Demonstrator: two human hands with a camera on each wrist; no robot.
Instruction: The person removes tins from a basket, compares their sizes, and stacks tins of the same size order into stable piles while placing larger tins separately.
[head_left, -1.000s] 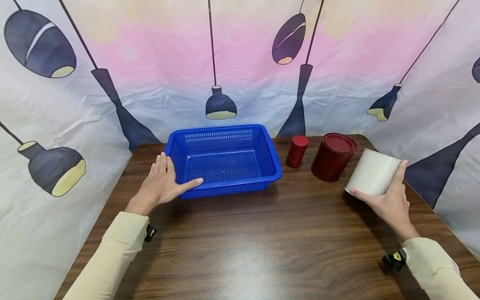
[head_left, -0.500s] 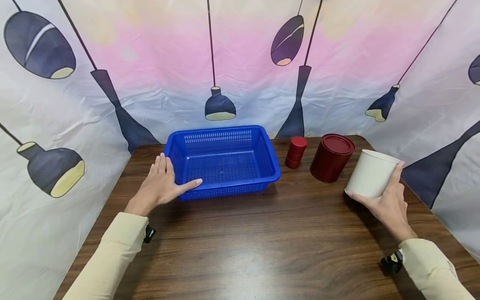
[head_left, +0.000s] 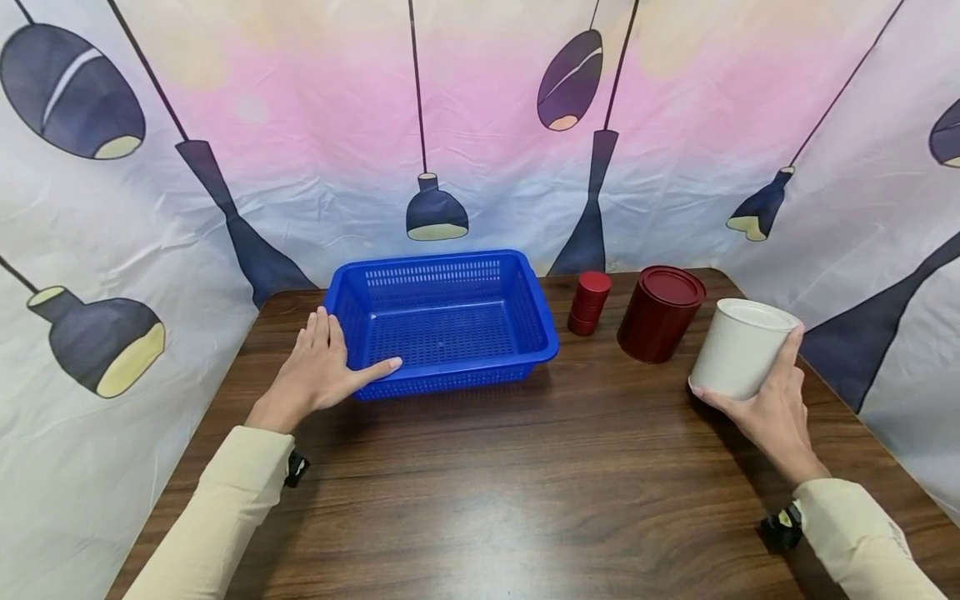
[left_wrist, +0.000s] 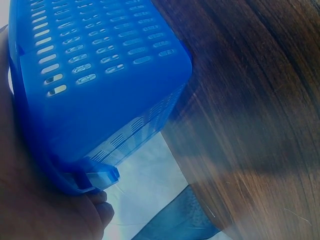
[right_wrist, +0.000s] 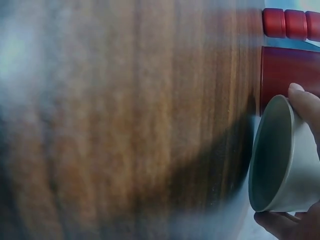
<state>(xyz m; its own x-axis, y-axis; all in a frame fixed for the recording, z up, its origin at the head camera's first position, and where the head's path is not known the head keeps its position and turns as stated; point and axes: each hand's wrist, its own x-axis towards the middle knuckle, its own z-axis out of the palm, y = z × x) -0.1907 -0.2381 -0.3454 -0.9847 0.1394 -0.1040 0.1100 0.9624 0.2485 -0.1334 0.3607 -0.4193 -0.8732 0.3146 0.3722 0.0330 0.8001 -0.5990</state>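
A blue plastic basket (head_left: 450, 367) with slotted walls stands at the back of the table. My left hand (head_left: 311, 367) rests at its near left corner, fingers straight along the left rim and thumb across the front rim. In the left wrist view, fingertips (left_wrist: 104, 212) show just below the rim. My right hand (head_left: 776, 417) grips a white can (head_left: 738, 354) between thumb and fingers, holding it tilted at the table's right side. The can's lower end, seen in the right wrist view, is hollow within its rim, and a shadow falls on the table beside it.
Left of the white can stands a dark red lidded can (head_left: 660, 321). Between that and the basket is a stack of small red round containers (head_left: 588, 304). A printed cloth (head_left: 495, 133) hangs behind the brown wooden table (head_left: 480, 483).
The white can has tipped in my right hand, so more of its top face shows. My left hand stays on the basket. The whole head view has shifted slightly.
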